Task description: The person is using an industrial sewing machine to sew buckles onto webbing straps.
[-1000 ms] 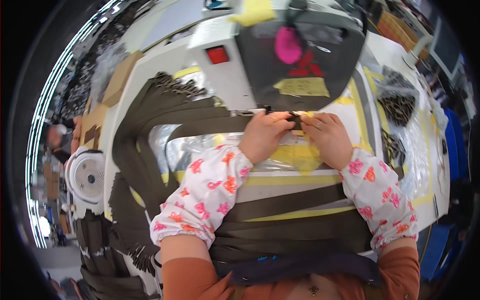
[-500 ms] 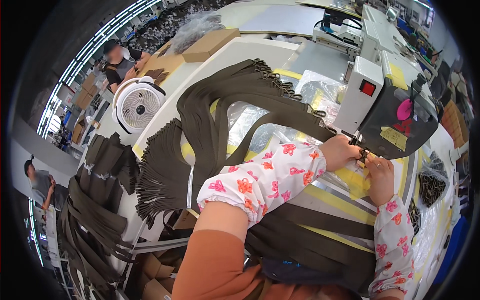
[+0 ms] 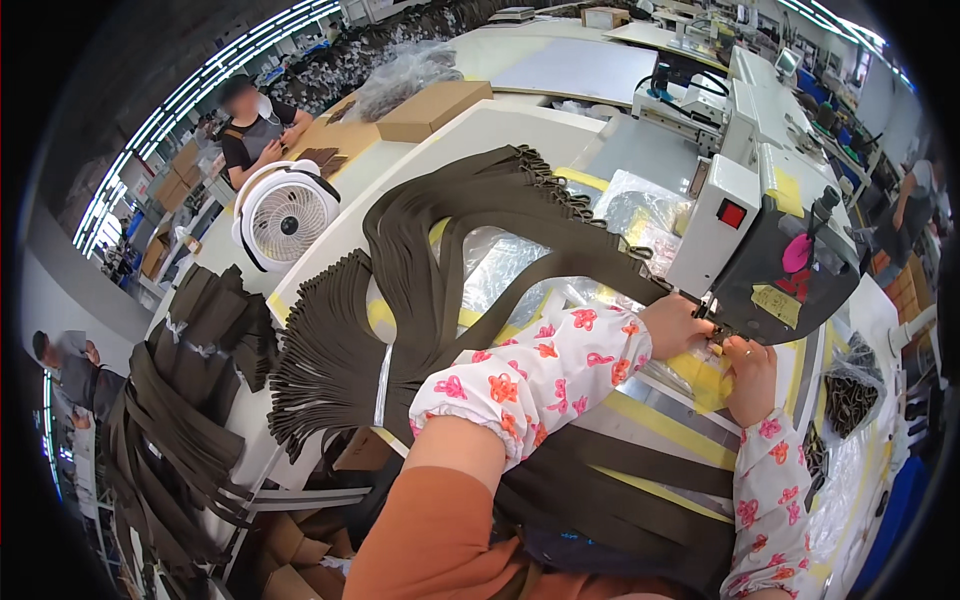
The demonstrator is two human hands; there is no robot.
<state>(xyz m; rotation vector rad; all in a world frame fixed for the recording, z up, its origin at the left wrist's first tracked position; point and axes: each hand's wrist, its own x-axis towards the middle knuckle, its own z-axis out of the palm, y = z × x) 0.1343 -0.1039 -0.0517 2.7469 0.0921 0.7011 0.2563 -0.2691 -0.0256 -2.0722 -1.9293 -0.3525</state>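
At the needle end of a white and black sewing machine (image 3: 712, 220), my left hand (image 3: 675, 326) closes on the end of a dark olive webbing strap (image 3: 560, 266). That strap runs back to a thick bundle of like straps (image 3: 405, 235), whose far ends carry metal hooks (image 3: 580, 205). Facing it, my right hand (image 3: 750, 378) has its fingers bent and pinched by the needle area. What it grips there is too small and covered to name. Both forearms wear white sleeves with pink and orange prints.
A white fan (image 3: 285, 217) stands left of the bundle, beyond more tied straps (image 3: 190, 390). A cardboard box (image 3: 435, 110) lies behind. On the right rests a plastic bag of dark metal hooks (image 3: 850, 395). A co-worker (image 3: 255, 130) sits at the far left table.
My view has shifted slightly. Both hands stay at the needle area, and the right fingers are more bent. A dark metal piece between the hands shows less now.
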